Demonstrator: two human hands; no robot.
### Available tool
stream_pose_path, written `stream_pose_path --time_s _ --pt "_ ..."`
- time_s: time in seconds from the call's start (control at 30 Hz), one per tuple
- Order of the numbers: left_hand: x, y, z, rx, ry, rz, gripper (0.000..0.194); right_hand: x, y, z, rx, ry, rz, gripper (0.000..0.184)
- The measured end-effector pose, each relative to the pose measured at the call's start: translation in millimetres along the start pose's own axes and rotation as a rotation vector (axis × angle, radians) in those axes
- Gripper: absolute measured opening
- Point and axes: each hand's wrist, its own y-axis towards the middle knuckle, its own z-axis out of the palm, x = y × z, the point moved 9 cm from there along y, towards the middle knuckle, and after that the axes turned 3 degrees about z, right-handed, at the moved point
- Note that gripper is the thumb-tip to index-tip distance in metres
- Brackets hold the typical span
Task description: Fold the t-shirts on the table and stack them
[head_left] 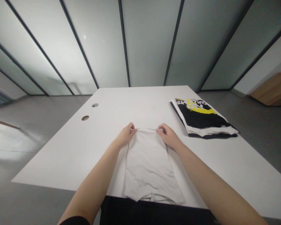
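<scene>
Frosted glass wall (150, 43) beyond white worktop (61, 157): L grip (125, 135) and R grip (169, 136) each pinch top edge of white tee (148, 167), long axis running from grips toward body; equally near. Folded black-yellow tee stack (202, 120) right of R grip.

T-shirt stack (202, 120) right of held T-shirt (150, 165)

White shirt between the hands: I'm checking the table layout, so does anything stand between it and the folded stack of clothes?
Nothing visible does. The white shirt, pinched at its top edge by the left hand and right hand, has only white tabletop between it and the folded stack of clothes.
</scene>
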Motion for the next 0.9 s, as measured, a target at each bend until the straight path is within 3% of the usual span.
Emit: stream_pose_path --time_s 0.13,0.23,0.4,0.53,0.6,0.73,0.8,0.9 --pt "21.3 -5.4 1.1 -0.020 -0.389 -0.204 0.028 -14.4 -5.9 10.9 0.105 0.398 0.238 0.056" --pt "27.6 -9.9 10.2 0.018 -0.547 -0.286 0.039 -19.7 -8.4 15.0 0.171 0.465 0.312 0.074" --pt "37.9 -9.8 8.3 -0.161 -0.667 -0.378 0.037 -28.4 -5.7 2.9 0.009 0.499 0.377 0.051" --pt "46.9 -15.3 9.6 -0.267 -0.782 -0.554 0.041 -35.2 -11.1 -4.8 -0.126 0.640 0.520 0.050" --pt "46.6 -19.0 14.1 -0.204 -0.803 -0.631 0.040 -36.7 -15.5 -5.8 -0.087 0.659 0.600 0.041" --pt "37.7 -24.4 21.8 0.001 -0.795 -0.667 0.034 -33.8 -24.2 -0.1 0.196 0.649 0.688 0.020" --pt "34.5 -25.5 20.7 0.027 -0.778 -0.655 0.033 -32.9 -27.0 0.1 0.276 0.641 0.696 0.015" --pt "30.4 -24.4 18.8 0.013 -0.784 -0.623 0.032 -33.6 -26.9 -0.5 0.285 0.641 0.696 0.011"
